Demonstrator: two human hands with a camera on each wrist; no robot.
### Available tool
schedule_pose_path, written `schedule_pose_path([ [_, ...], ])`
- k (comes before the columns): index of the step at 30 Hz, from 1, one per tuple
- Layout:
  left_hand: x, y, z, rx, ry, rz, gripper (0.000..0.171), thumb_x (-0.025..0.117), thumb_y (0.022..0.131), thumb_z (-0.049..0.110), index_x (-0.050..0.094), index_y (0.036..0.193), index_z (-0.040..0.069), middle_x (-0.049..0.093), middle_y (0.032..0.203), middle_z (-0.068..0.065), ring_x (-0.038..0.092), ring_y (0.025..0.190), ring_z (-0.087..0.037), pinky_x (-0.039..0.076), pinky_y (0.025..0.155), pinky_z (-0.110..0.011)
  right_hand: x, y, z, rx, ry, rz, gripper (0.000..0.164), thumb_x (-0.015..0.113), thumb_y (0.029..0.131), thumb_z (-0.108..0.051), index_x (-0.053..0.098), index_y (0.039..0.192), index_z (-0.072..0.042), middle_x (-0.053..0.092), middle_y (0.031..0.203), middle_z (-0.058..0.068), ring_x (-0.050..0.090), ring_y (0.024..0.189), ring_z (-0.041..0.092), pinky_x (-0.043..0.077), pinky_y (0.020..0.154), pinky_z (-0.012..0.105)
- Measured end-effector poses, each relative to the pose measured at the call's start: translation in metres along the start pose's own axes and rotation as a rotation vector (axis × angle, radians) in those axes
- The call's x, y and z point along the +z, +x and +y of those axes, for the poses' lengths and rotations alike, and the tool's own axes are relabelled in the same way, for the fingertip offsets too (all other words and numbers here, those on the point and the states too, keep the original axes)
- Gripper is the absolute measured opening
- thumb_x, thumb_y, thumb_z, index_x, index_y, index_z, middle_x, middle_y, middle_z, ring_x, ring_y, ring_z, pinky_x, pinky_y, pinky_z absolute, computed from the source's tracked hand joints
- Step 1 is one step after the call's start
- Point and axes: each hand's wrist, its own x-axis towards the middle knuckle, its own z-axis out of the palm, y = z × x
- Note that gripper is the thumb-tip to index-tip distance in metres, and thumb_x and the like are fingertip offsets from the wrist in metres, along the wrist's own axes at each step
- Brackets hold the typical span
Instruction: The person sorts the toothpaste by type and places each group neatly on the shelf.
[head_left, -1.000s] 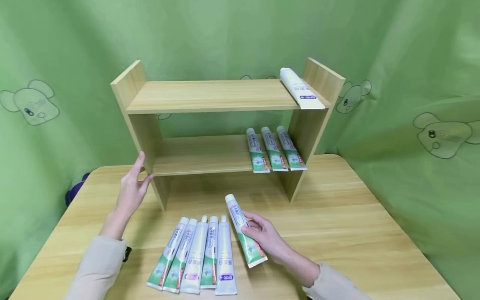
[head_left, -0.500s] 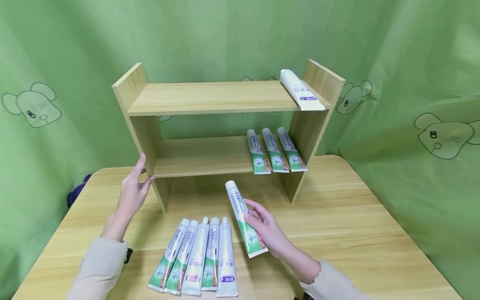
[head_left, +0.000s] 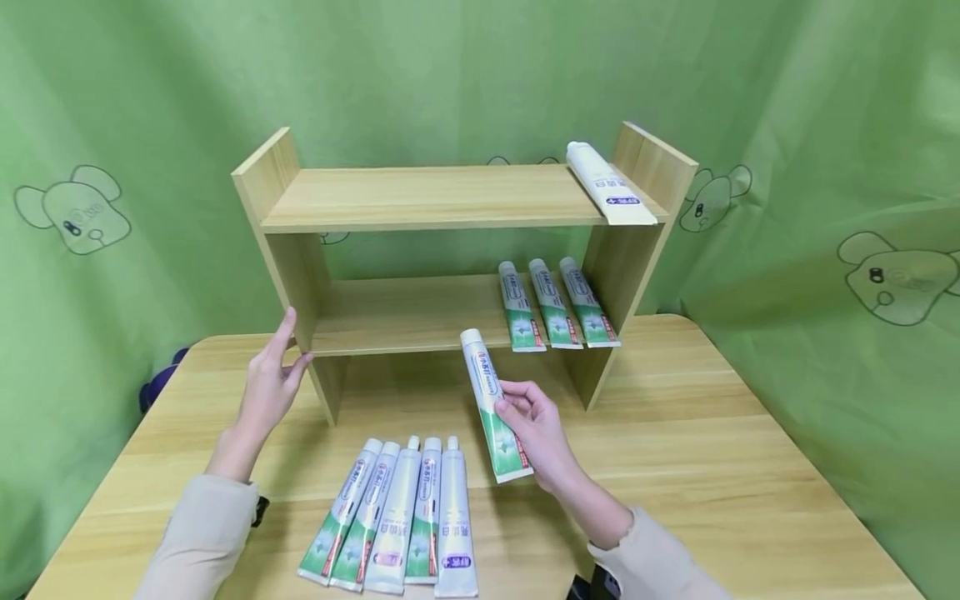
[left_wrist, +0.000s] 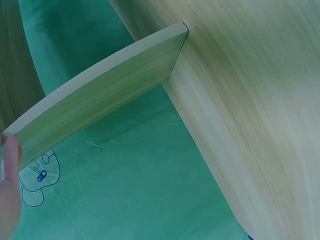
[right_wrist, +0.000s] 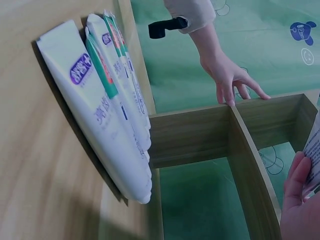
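My right hand (head_left: pixel 537 433) pinches a green-and-white toothpaste tube (head_left: pixel 487 400) between thumb and fingers. It is held up in front of the shelf, cap end away from me, partly overlapping the middle board's front edge in the head view. At the right edge of the right wrist view, fingers (right_wrist: pixel 296 181) press against that tube. My left hand (head_left: pixel 272 379) rests against the left side panel of the wooden shelf (head_left: pixel 420 197), fingers extended and thumb at the middle board's front corner. Three green-and-white toothpaste tubes (head_left: pixel 553 304) lie side by side at the right of the middle board.
A white toothpaste tube (head_left: pixel 609 183) lies at the right end of the top board. Several toothpaste tubes (head_left: pixel 390 517), green-and-white and white, lie fanned on the wooden table (head_left: pixel 720 467) before the shelf. A green curtain (head_left: pixel 465 75) hangs behind.
My right hand has lifted the toothpaste tube up and forward toward the middle board. The left hand keeps its place on the side panel; the other tubes have not moved.
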Motion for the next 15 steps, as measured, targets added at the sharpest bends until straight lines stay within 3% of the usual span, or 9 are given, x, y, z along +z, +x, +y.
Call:
schedule_pose_path([
  [6,-0.0007,-0.0011,-0.0001,0.001,-0.004,0.001,0.086,0.062,0.069,-0.023,0.028,0.142,0.009,0.043,0.127,-0.034,0.059,0.087,-0.046,0.055,0.061,-0.022,0.003,0.0058,-0.0017,0.001,0.011,0.025,0.03,0.051,0.089,0.0,0.048,0.119,0.006,0.063,0.096,0.005,0.061,0.075,0.01,0.057,0.061,0.02],
  [15,-0.0002,-0.0005,0.0001,0.002,-0.013,-0.004,0.086,0.061,0.07,-0.023,0.027,0.142,0.01,0.044,0.126,-0.034,0.059,0.087,-0.047,0.056,0.059,-0.028,0.0045,0.0084,-0.0068,-0.014,0.05,-0.018,0.047,0.05,0.088,0.003,0.038,0.134,0.001,0.048,0.127,0.024,0.061,0.088,0.008,0.056,0.072,0.018],
])
